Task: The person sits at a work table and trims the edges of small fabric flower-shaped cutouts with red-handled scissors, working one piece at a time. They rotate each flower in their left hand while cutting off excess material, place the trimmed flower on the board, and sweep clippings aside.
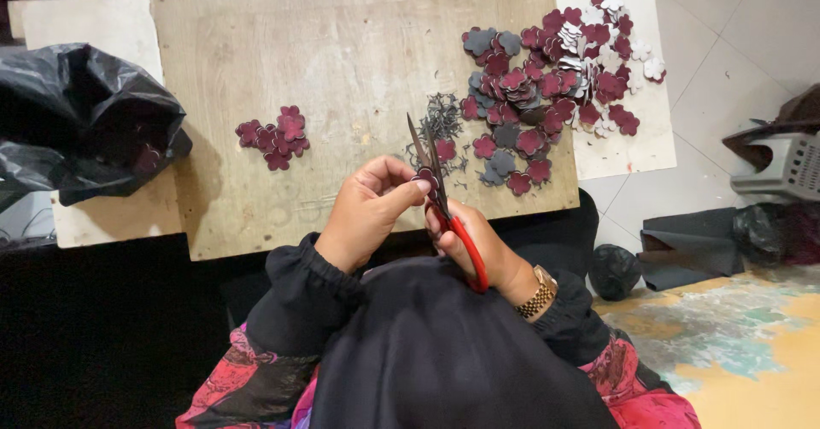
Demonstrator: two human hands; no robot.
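The left hand pinches a small maroon flower cutout above the tabletop's near edge; it looks thin, light and bendable, best held by its rim. The right hand grips red-handled scissors, blades apparently parted.

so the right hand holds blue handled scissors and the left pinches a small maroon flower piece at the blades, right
Not quite: the scissors in the right hand have red handles, not blue, as the head view shows. The rest stands: the left hand pinches a small maroon flower piece at the blades.
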